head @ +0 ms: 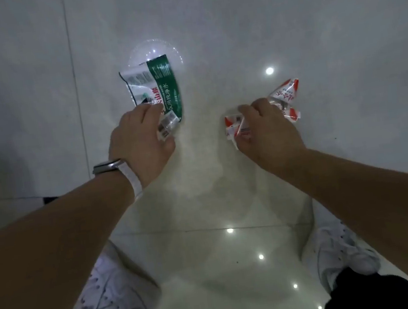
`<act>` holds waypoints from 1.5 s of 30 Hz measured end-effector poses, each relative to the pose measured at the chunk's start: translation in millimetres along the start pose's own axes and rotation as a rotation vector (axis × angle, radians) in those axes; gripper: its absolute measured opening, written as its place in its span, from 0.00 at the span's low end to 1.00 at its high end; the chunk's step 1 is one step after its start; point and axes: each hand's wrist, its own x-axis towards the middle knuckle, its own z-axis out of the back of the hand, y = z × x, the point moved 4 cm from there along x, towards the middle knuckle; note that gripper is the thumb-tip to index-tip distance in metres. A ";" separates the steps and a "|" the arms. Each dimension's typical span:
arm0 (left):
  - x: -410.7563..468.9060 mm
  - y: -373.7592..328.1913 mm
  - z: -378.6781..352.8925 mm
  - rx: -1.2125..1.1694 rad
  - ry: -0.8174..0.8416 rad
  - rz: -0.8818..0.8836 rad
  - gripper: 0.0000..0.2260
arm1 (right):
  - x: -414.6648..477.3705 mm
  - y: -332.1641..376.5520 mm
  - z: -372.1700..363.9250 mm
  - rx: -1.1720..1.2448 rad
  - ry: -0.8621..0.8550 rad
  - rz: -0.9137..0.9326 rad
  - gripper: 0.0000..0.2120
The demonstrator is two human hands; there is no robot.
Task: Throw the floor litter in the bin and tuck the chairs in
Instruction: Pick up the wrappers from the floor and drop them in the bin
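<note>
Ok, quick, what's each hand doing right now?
Left hand: grips the green label.
Right hand: grips the red-and-white wrapper.

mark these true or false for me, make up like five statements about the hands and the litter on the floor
1. The left hand grips a green and white label. True.
2. The right hand holds nothing. False: it grips a crumpled red and white wrapper.
3. A clear round lid lies on the floor just beyond the label. True.
4. A wristband sits on the right wrist. False: the watch is on the left wrist.
5. The person wears black shoes. False: the shoes are white.
</note>
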 end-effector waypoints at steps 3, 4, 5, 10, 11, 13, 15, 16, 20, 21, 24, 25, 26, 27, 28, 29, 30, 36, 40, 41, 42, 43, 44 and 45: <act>5.6 5.7 -1.4 -0.012 -0.009 0.004 0.21 | 2.3 -7.0 -4.5 0.008 0.016 -0.028 0.17; 7.5 6.2 -0.7 0.001 0.002 -0.002 0.19 | 1.7 -8.7 -5.7 -0.012 0.041 -0.032 0.16; 11.5 6.5 -0.5 0.002 0.008 -0.015 0.17 | 2.8 -11.3 -6.8 -0.030 0.061 -0.037 0.15; 26.4 4.2 1.5 -0.001 0.057 -0.050 0.11 | 9.0 -18.5 -3.0 -0.054 0.104 -0.058 0.08; 26.9 3.1 1.0 -0.009 0.065 -0.048 0.10 | 9.0 -18.8 -0.7 -0.044 0.094 -0.055 0.07; 27.0 1.0 0.3 -0.021 0.066 -0.038 0.09 | 7.5 -21.2 6.9 -0.010 0.041 -0.056 0.06; 25.9 -2.1 2.6 -0.044 0.038 -0.037 0.08 | 5.8 -25.9 17.2 0.028 -0.028 -0.068 0.06; 25.3 -2.6 3.6 -0.062 0.018 -0.044 0.08 | 5.2 -29.6 22.3 0.035 -0.057 -0.076 0.05; 27.3 -8.8 6.6 -0.100 -0.030 -0.093 0.14 | 6.9 -49.3 37.2 0.005 -0.117 -0.125 0.06; 29.9 -10.4 6.4 -0.108 -0.020 -0.106 0.16 | 8.9 -54.4 37.4 0.002 -0.107 -0.136 0.07; 39.3 -11.3 3.6 -0.112 -0.001 -0.139 0.15 | 16.9 -67.7 30.3 -0.017 -0.048 -0.133 0.12; 41.8 -11.4 2.5 -0.104 -0.003 -0.133 0.13 | 20.0 -71.3 27.2 -0.021 -0.040 -0.130 0.11; 43.5 -11.4 1.2 -0.104 -0.006 -0.112 0.10 | 22.4 -73.6 25.3 -0.017 -0.039 -0.130 0.11; 44.5 -11.8 0.1 -0.114 -0.020 -0.090 0.07 | 24.6 -75.5 23.7 -0.006 -0.051 -0.130 0.11; 44.6 -12.8 -0.2 -0.130 -0.039 -0.070 0.06 | 26.3 -76.5 23.7 0.007 -0.069 -0.136 0.11; 44.4 -14.9 -0.2 -0.146 -0.057 -0.059 0.06 | 27.9 -77.2 24.4 0.027 -0.087 -0.150 0.13; 44.0 -17.3 0.2 -0.158 -0.071 -0.055 0.07 | 28.8 -77.8 25.4 0.054 -0.095 -0.173 0.16; 48.2 -28.5 4.9 -0.265 -0.107 0.017 0.06 | 29.4 -84.3 25.5 0.085 -0.013 -0.262 0.16; 51.6 -32.1 9.0 -0.387 -0.112 0.090 0.03 | 33.6 -86.7 27.2 0.052 -0.027 -0.271 0.12; 51.5 -32.9 9.8 -0.410 -0.107 0.102 0.02 | 33.3 -86.4 27.4 0.033 -0.044 -0.261 0.11; 51.2 -33.7 10.4 -0.430 -0.104 0.107 0.02 | 32.6 -86.2 27.2 0.016 -0.056 -0.261 0.10; 50.6 -34.5 11.0 -0.443 -0.103 0.103 0.02 | 32.1 -86.0 26.6 -0.002 -0.061 -0.264 0.09; 50.0 -35.0 11.1 -0.447 -0.099 0.092 0.02 | 31.7 -85.7 25.7 -0.025 -0.063 -0.264 0.09; 49.5 -35.8 11.0 -0.442 -0.094 0.077 0.03 | 31.3 -85.2 24.9 -0.046 -0.064 -0.261 0.08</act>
